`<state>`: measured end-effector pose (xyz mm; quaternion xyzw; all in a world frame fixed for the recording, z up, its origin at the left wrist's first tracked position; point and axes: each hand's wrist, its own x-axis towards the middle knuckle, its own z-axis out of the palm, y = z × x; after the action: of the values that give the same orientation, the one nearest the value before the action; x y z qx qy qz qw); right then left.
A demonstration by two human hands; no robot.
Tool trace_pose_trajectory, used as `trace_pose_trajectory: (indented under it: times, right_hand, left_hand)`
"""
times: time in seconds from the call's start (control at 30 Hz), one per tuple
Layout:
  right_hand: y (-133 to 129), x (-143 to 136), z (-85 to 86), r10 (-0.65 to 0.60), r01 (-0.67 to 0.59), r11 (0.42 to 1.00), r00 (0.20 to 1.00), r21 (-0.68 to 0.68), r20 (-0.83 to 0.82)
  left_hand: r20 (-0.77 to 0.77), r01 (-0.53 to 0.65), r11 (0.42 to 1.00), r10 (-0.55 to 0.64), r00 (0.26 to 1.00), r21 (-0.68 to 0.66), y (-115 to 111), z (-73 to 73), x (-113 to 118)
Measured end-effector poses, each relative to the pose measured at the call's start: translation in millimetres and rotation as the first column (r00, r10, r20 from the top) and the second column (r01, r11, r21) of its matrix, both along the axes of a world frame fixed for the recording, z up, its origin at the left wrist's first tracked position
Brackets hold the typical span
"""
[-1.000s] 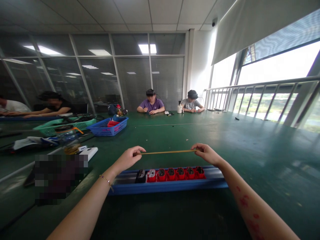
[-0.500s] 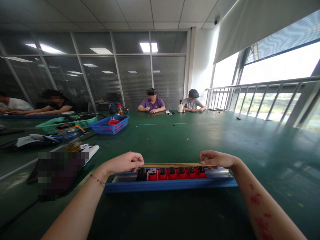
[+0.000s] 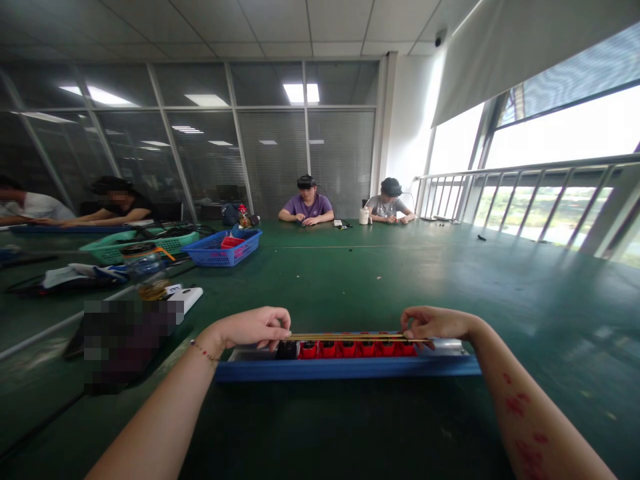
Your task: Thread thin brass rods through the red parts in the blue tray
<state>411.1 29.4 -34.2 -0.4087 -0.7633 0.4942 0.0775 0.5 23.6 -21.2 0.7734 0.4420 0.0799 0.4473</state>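
My left hand point(image 3: 254, 327) pinches the left end of several thin yellowish rods point(image 3: 345, 337) between thumb and fingers. At their other end, my right hand point(image 3: 436, 324) is closed on the same rods, with short tips showing past the fingers. The rods span level across a long blue rail point(image 3: 345, 371) with a silvery inside. A row of several red blocks point(image 3: 349, 349) with dark tops sits in the rail, partly covered by the rods. Left of that row, near my left fingertips, is a black block point(image 3: 287, 351). Whether the rods touch the blocks, I cannot tell.
On the left of the green table point(image 3: 320, 287) lie a blue basket point(image 3: 220, 257) holding a red container, a green basket point(image 3: 107, 250), a jar point(image 3: 145, 267) and a white flat device point(image 3: 187, 301). Other people sit along the far and left sides.
Both hands have brought the rods slightly lower, over the tops of the red blocks, and the rods now look more spread apart. The view has shifted a little.
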Motion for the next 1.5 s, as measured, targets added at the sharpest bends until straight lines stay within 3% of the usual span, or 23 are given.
trace_pose_trajectory:
  times: [0.13, 0.4, 0.63, 0.77, 0.9, 0.97, 1.03, 1.27, 1.4, 1.5]
  right_hand:
    - [-1, -2, 1.5, -0.013, 0.013, 1.000, 1.000, 0.007, -0.007]
    - [3, 1, -0.7, -0.053, 0.044, 0.997, 0.988, 0.066, 0.144]
    - [0, -2, 5.7, -0.077, 0.064, 0.976, 0.995, 0.208, 0.055]
    - [6, 5, 3.1, -0.245, 0.289, 0.909, 0.953, 0.301, -0.175]
    - [19, 24, -6.4, -0.444, 0.594, 0.765, 0.765, 0.247, -0.466]
    - [25, 32, -11.9, -0.499, 0.677, 0.714, 0.670, 0.178, -0.549]
    - [30, 35, -16.8, -0.529, 0.709, 0.689, 0.634, 0.152, -0.564]
    - [37, 14, -28.7, -0.540, 0.614, 0.706, 0.789, 0.354, -0.291]
    - [38, 7, -35.4, -0.465, 0.431, 0.736, 0.882, 0.522, -0.074]
    - [40, 5, -40.0, -0.411, 0.271, 0.744, 0.907, 0.611, 0.098]
  left_hand:
    - [0.013, -0.003, 1.000, 0.003, 1.000, 0.003, 0, -0.8, 0]
    - [0.016, -0.008, 1.000, 0.008, 1.000, 0.010, 0, -2.4, 0]
    - [0.016, -0.012, 1.000, 0.012, 1.000, 0.005, 0, -2.2, 0]
    - [0.019, -0.013, 1.000, 0.013, 1.000, -0.013, 0, -2.0, 0]
    - [0.033, -0.020, 0.999, 0.021, 0.999, -0.031, 0, -1.7, 0]
    - [0.030, -0.017, 0.999, 0.018, 0.999, -0.037, 0, -1.2, 0]
    - [0.026, -0.017, 0.999, 0.017, 1.000, -0.035, 0, -0.6, 0]
    - [0.012, -0.017, 1.000, 0.017, 1.000, -0.012, -2, 1.1, 1]
    - [-0.020, -0.026, 1.000, 0.026, 0.999, 0.008, -3, 3.7, 0]
    - [-0.082, -0.045, 0.999, 0.047, 0.995, 0.028, -3, 6.4, -3]
